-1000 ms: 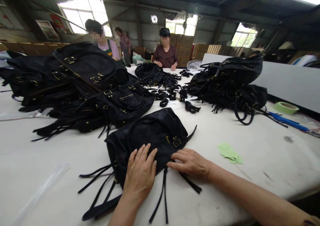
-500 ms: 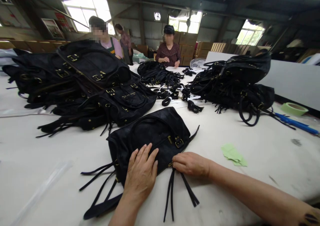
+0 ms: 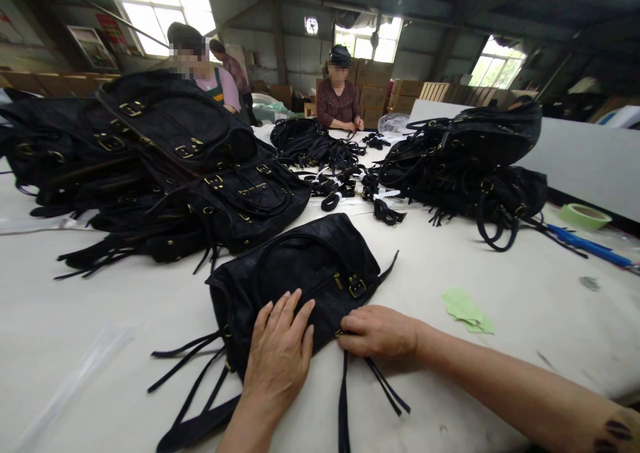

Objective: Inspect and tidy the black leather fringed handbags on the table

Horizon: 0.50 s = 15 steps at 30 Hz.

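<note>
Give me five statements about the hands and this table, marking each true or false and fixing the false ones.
1. The left hand lies spread on the black bag. True.
2. The right hand is on the blue tool. False: its fingers are at the bag's near edge.
3. Light green scraps lie on the table, right of that bag. True.
4. The tape roll stands on its edge. False: it lies flat.
5. More black bags are piled farther back. True.

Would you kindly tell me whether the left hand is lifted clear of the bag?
No, the left hand rests palm down on the black bag.
</note>
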{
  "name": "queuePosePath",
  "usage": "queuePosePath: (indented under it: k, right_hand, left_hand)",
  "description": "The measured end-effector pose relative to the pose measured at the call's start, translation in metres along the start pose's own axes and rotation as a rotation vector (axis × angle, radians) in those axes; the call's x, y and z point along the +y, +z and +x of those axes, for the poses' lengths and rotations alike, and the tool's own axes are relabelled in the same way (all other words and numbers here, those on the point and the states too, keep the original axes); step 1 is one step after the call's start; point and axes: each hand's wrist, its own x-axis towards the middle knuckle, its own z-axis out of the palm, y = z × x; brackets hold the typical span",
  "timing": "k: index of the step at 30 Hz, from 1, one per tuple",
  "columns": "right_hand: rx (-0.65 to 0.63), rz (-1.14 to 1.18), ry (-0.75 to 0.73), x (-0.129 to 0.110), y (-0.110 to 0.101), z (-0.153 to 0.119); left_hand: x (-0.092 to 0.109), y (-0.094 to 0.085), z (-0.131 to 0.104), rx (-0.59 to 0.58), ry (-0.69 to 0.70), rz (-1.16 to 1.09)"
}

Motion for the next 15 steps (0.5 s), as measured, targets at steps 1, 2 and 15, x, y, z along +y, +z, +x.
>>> queuePosePath:
  k: [1, 2, 15]
  right_hand:
    - [0.005, 0.007, 0.001, 0.000, 0.001, -0.001]
    - [0.009, 0.018, 0.002, 0.000, 0.001, -0.001]
    - [0.258, 0.512, 0.419, -0.023, 0.025, -0.004]
  left_hand:
    - [0.000, 0.000, 0.000, 0.001, 0.006, 0.006]
    - [-0.001, 0.000, -0.001, 0.001, 0.010, 0.009]
    - [-0.008, 0.016, -0.004, 0.213, 0.059, 0.079]
